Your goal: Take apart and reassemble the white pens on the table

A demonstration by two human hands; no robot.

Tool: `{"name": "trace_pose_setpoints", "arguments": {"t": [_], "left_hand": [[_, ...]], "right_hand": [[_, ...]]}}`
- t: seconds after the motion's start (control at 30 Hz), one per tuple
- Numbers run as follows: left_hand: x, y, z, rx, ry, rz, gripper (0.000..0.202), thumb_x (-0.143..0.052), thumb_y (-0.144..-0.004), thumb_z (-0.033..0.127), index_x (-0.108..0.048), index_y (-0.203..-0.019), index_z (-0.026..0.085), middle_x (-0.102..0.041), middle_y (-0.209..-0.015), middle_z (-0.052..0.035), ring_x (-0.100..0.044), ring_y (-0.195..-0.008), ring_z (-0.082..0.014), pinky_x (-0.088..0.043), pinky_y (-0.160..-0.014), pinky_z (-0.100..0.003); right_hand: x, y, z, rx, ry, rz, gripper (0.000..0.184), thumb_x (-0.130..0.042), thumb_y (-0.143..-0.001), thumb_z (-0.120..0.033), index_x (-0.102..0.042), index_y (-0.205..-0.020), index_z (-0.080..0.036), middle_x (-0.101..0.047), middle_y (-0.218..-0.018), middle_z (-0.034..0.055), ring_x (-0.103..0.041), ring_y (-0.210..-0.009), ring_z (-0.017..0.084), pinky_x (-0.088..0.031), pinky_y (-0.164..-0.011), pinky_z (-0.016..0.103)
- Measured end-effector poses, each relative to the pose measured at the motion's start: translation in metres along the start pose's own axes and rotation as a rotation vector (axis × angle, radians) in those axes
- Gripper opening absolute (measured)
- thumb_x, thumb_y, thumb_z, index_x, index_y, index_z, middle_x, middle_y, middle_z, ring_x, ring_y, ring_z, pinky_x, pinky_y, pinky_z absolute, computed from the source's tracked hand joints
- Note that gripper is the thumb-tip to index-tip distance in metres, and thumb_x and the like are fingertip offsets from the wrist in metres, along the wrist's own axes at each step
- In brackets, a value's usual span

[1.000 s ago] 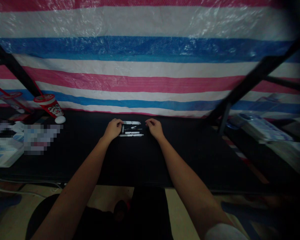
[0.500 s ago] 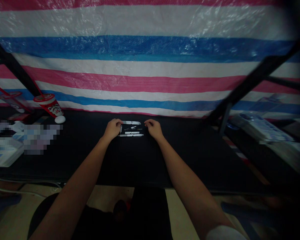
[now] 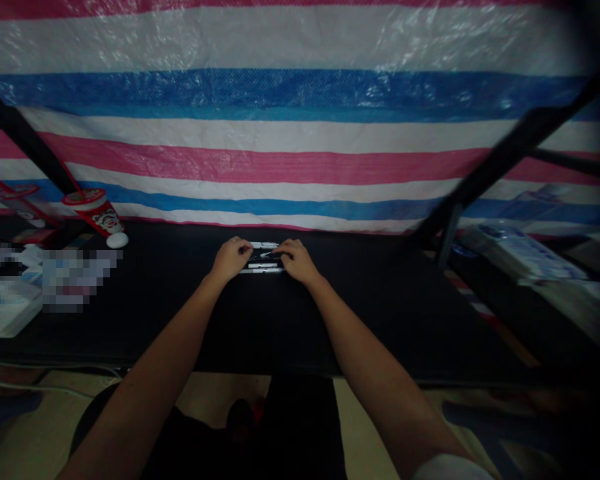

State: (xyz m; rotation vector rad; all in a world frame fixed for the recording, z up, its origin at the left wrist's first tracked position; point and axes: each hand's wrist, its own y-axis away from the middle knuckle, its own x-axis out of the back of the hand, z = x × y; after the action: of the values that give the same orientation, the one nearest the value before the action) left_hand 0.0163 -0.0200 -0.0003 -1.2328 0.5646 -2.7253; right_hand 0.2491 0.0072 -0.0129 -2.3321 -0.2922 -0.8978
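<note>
My left hand (image 3: 233, 258) is closed in a pinch at the left ends of some white pens and pen parts; whatever its fingertips hold is too small to make out. Across from it, my right hand (image 3: 299, 260) has thumb and forefinger pressed together by a small whitish pen part (image 3: 265, 255), and I cannot tell what is between them. White pens (image 3: 263, 245) lie side by side behind the small part. Nearer to me are a short white barrel (image 3: 263, 266) and another pen (image 3: 261, 271), its right end partly covered by my right hand.
The black table (image 3: 275, 320) has a red lidded cup (image 3: 97, 212) with a straw at back left, beside a white rounded object (image 3: 117, 240). White boxes (image 3: 13, 310) and a cable (image 3: 45, 365) sit left. Plastic-wrapped packs (image 3: 530, 253) lie right. A striped sheet (image 3: 300, 167) hangs behind.
Both hands have moved inward, closer together over the pen parts. My right hand shifted left to the small part; my left hand shifted slightly right, off the rear pens' left ends.
</note>
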Motion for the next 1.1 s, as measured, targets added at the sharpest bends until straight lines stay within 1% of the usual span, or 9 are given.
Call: {"name": "trace_pose_setpoints", "arguments": {"t": [0.1,0.27,0.4,0.53,0.7,0.87,1.1], "left_hand": [[-0.005,-0.005,0.003,-0.028,-0.018,-0.026,0.013,-0.066,-0.086,0.026,-0.078,-0.088,0.021,-0.065,-0.087,-0.0043,-0.06,-0.078,-0.0166,-0.048,-0.076,-0.03],[-0.013,-0.011,0.007,-0.061,-0.043,-0.057,0.013,-0.068,-0.086,0.029,-0.08,-0.086,0.023,-0.065,-0.086,-0.0044,-0.06,-0.083,-0.0181,-0.048,-0.079,-0.032],[-0.015,-0.012,0.008,-0.073,-0.079,-0.102,0.015,-0.068,-0.086,0.03,-0.081,-0.088,0.025,-0.065,-0.087,-0.0049,-0.06,-0.086,-0.0194,-0.048,-0.08,-0.033],[-0.017,-0.013,0.006,-0.067,-0.096,-0.117,0.015,-0.067,-0.086,0.031,-0.081,-0.087,0.027,-0.066,-0.088,-0.005,-0.06,-0.086,-0.0203,-0.048,-0.079,-0.034],[-0.018,-0.014,0.004,-0.064,-0.107,-0.092,0.012,-0.069,-0.083,0.026,-0.08,-0.081,0.024,-0.067,-0.087,-0.0051,-0.06,-0.086,-0.0209,-0.048,-0.08,-0.035],[-0.011,-0.014,0.002,-0.09,-0.068,-0.095,0.011,-0.068,-0.08,0.02,-0.078,-0.074,0.02,-0.065,-0.083,-0.0051,-0.06,-0.083,-0.0196,-0.05,-0.08,-0.034],[-0.008,-0.014,0.001,-0.126,-0.053,-0.137,0.009,-0.072,-0.08,0.025,-0.08,-0.082,0.021,-0.066,-0.086,-0.0063,-0.06,-0.085,-0.0208,-0.05,-0.082,-0.036]], "right_hand": [[-0.003,0.0,-0.007,0.047,0.085,-0.077,0.036,-0.052,-0.083,-0.009,-0.079,-0.101,-0.025,-0.067,-0.104,0.0061,-0.052,-0.099,0.023,-0.042,-0.097,0.041],[-0.005,-0.001,-0.007,0.029,0.157,-0.135,0.037,-0.054,-0.085,-0.011,-0.079,-0.105,-0.029,-0.065,-0.108,0.0063,-0.048,-0.103,0.025,-0.04,-0.096,0.043],[-0.004,-0.002,-0.006,0.024,0.172,-0.136,0.037,-0.054,-0.086,-0.012,-0.079,-0.106,-0.03,-0.065,-0.11,0.0058,-0.048,-0.102,0.025,-0.039,-0.096,0.044],[-0.003,-0.001,-0.006,0.021,0.177,-0.13,0.037,-0.054,-0.086,-0.013,-0.079,-0.106,-0.031,-0.065,-0.109,0.0055,-0.048,-0.102,0.026,-0.04,-0.095,0.045],[-0.001,-0.001,-0.006,0.024,0.195,-0.125,0.035,-0.055,-0.085,-0.013,-0.079,-0.105,-0.03,-0.066,-0.109,0.0058,-0.048,-0.101,0.026,-0.04,-0.094,0.045],[0.001,0.0,-0.007,0.017,0.206,-0.112,0.033,-0.056,-0.085,-0.015,-0.079,-0.104,-0.029,-0.066,-0.109,0.0064,-0.049,-0.101,0.026,-0.04,-0.093,0.045],[0.002,0.0,-0.009,0.003,0.192,-0.11,0.032,-0.055,-0.086,-0.015,-0.08,-0.103,-0.028,-0.067,-0.11,0.006,-0.05,-0.101,0.025,-0.041,-0.094,0.044]]}}
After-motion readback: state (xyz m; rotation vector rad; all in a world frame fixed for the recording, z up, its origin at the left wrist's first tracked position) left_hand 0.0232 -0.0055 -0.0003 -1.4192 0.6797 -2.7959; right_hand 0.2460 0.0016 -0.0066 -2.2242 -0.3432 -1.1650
